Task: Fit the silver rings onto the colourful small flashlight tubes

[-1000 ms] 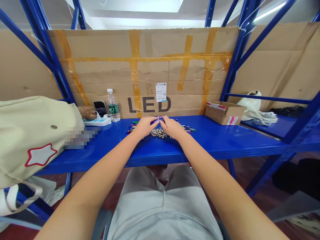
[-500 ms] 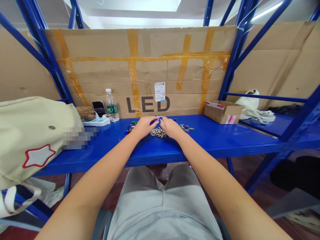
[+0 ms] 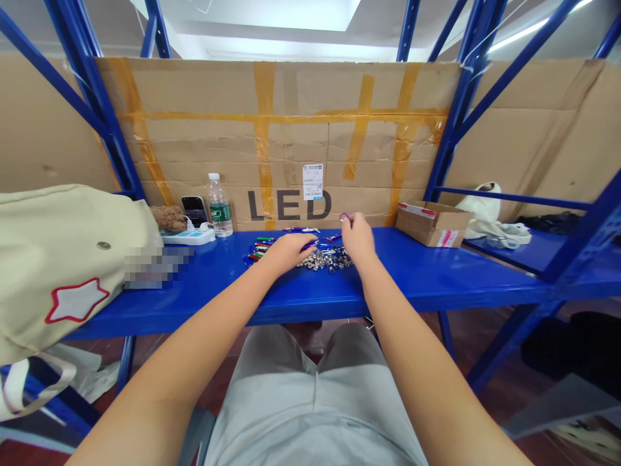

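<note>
Left hand point(image 3: 290, 252) pinches a blue piece point(image 3: 309, 245), right hand point(image 3: 358, 239) a purple piece point(image 3: 345, 215) — both at the fingertips.

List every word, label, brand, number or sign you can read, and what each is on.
"LED": large black letters on the cardboard panel.
White label on that panel: print and barcode too small to read.
Bottle, green label: too blurred to read.
Small cardboard box, red-and-white stickers: unreadable.
Bag: red-edged star, no readable words.
</note>
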`<act>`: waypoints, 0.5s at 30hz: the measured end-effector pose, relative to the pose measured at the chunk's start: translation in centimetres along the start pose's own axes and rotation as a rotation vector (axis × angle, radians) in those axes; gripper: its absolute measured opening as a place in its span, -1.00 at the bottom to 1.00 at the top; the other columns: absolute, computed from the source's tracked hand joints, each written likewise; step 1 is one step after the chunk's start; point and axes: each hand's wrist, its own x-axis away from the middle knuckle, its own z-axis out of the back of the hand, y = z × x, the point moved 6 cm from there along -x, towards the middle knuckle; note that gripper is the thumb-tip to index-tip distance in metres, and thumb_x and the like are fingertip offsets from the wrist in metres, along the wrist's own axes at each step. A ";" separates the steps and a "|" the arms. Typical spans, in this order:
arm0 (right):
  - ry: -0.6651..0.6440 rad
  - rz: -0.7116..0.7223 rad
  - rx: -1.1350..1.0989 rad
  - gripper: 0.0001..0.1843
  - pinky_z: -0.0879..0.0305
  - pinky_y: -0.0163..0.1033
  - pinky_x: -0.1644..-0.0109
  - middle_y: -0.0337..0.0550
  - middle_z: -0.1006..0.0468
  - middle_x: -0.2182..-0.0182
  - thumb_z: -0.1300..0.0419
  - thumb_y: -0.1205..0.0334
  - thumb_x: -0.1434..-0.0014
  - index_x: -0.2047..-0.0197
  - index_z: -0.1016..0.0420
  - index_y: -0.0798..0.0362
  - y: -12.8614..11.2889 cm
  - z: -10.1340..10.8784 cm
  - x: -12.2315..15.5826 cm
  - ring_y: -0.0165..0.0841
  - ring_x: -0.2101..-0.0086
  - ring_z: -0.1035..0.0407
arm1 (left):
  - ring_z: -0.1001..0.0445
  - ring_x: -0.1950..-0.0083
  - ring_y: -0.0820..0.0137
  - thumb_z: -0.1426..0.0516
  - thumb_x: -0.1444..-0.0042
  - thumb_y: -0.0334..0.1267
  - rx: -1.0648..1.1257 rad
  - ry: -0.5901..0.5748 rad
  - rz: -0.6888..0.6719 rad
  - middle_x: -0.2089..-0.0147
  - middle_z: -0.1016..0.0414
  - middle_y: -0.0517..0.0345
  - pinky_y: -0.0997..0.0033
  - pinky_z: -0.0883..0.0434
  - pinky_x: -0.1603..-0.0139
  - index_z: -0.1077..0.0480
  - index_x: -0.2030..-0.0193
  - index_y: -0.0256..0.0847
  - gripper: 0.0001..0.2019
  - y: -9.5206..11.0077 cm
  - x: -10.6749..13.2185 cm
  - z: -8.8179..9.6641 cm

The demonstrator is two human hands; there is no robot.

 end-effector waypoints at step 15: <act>-0.500 0.221 -0.145 -0.20 -0.28 -0.21 0.24 -0.03 -0.49 0.57 0.41 -0.17 -0.35 0.39 -0.50 0.11 -3.7 -5.7 1.2 -0.25 0.41 -0.43 | -0.54 0.08 0.27 -0.18 -0.16 -0.32 0.072 0.088 0.076 0.13 -0.58 0.03 0.26 -0.45 0.02 -0.45 0.12 -0.23 -0.85 -1.3 -0.3 0.5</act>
